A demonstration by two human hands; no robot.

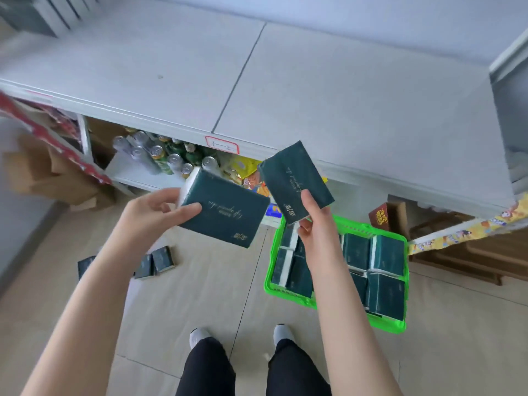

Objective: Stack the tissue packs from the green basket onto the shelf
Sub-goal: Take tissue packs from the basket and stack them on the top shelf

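- The place is a shop aisle with a floor of pale beige tiles. A grey-white shelf stands in front of the person, and its top board has a seam in the middle.
- The left hand holds the first tissue pack, dark green with gold writing. The thumb presses on the upper face and the fingers are curled round the white end, so the grip is closed on this pack.
- The right hand holds the second tissue pack at its near corner. The thumb lies on top and the fingers are curled under the edge, so this grip is closed on its pack too.
- Both held packs are in the air before the front edge of the shelf, side by side and close together. They are tilted.
- The green basket stands on the floor under the right forearm. More tissue packs of the same kind lie in it, packed close together.
- A few small dark green packs lie on the tiles at the left, well apart from the basket.
- On the front edge of the shelf is a label with a red frame.
- On the lower board stand drink cans, and beside them yellow snack bags.
- Brown cardboard is at the far left, and a brown box is near the basket at the right.
- At the bottom are black trousers and two light shoes.
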